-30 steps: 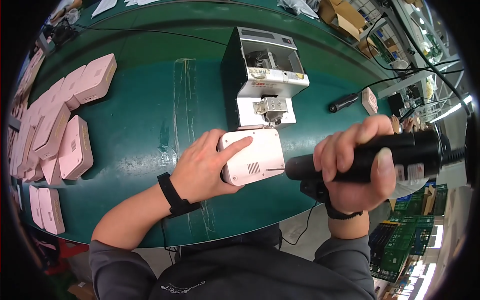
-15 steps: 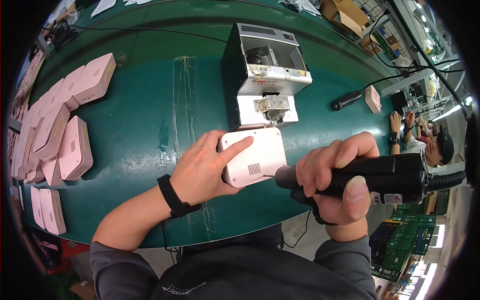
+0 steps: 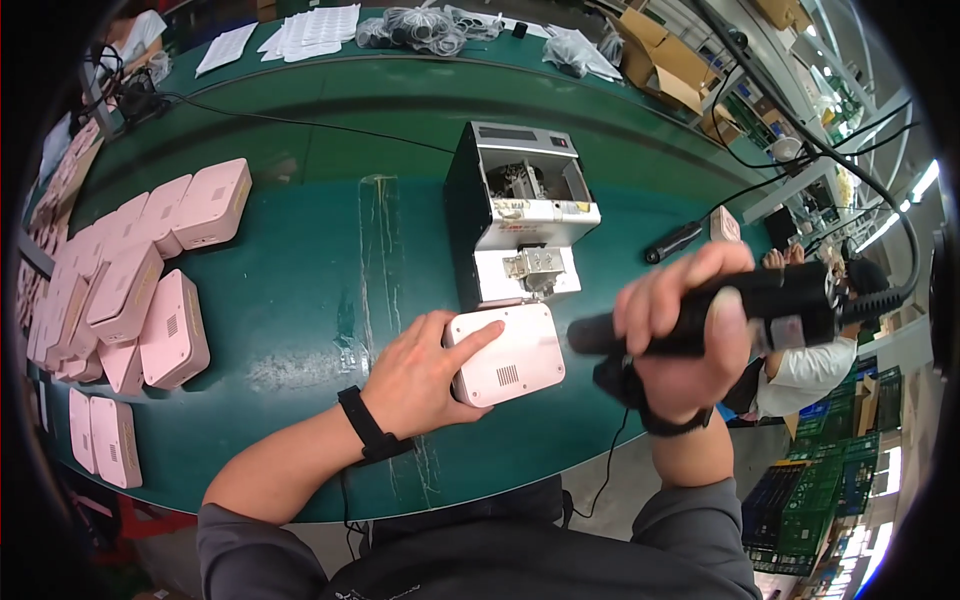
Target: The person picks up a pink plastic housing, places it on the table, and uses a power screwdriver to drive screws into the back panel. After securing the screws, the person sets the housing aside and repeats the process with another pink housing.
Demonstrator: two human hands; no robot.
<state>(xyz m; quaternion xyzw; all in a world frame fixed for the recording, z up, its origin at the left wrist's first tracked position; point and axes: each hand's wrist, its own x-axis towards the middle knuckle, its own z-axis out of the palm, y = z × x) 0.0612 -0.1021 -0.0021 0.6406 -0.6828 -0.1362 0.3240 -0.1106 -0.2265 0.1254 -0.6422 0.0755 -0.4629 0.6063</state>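
Observation:
A pale pink plastic case (image 3: 525, 352) lies on the green bench with a slotted vent and corner screw holes facing up. My left hand (image 3: 415, 370) is closed around its left side, thumb at the near edge and index finger across the top. In my right hand (image 3: 685, 335) is a black electric screwdriver (image 3: 780, 308), held roughly level. Its nose is just right of the case and apart from it; motion blurs the tip, so the bit cannot be made out. Right beyond the case stands a silver and black screw feeder (image 3: 540, 215).
Several pink cases (image 3: 172, 325) are piled at the left. Another black screwdriver (image 3: 675, 242) lies at the right near a small pink case (image 3: 725, 224). Papers (image 3: 310, 30) and bundled grey cables (image 3: 425, 30) are on the far bench. A co-worker (image 3: 800, 380) sits at the right.
The screwdriver's bit has come away from the case's near right corner, and the tool has shifted slightly right and up. My left hand still holds the case. The whole view has tilted upward.

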